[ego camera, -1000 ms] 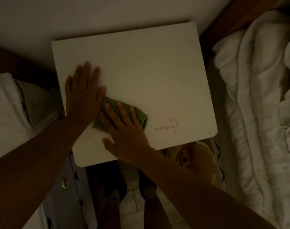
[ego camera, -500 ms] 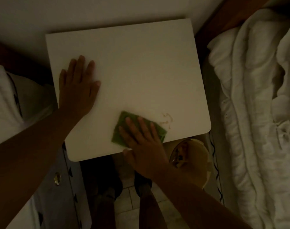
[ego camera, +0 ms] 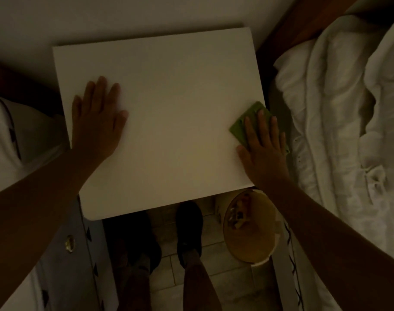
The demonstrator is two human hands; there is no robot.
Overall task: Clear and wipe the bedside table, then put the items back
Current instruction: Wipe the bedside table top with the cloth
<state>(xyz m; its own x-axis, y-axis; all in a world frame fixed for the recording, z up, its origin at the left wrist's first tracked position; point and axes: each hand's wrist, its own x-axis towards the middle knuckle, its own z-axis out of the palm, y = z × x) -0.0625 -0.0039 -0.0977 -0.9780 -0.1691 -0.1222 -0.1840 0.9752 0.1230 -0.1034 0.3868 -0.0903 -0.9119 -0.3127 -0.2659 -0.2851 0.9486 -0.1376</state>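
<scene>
The white bedside table fills the middle of the head view, its top bare of items. My left hand lies flat on its left side, fingers spread, holding nothing. My right hand presses flat on a green cloth at the table's right edge, near the front corner. Most of the cloth is hidden under the hand; part of it hangs past the edge.
A white rumpled duvet covers the bed on the right. A round bin with scraps inside stands on the tiled floor below the table's front right corner. My feet stand in front of the table. White fabric lies at left.
My right hand slid the green cloth from the left-centre of the table, along the front, to the right edge. The faint brown marks near the front right are gone. My left hand stayed put.
</scene>
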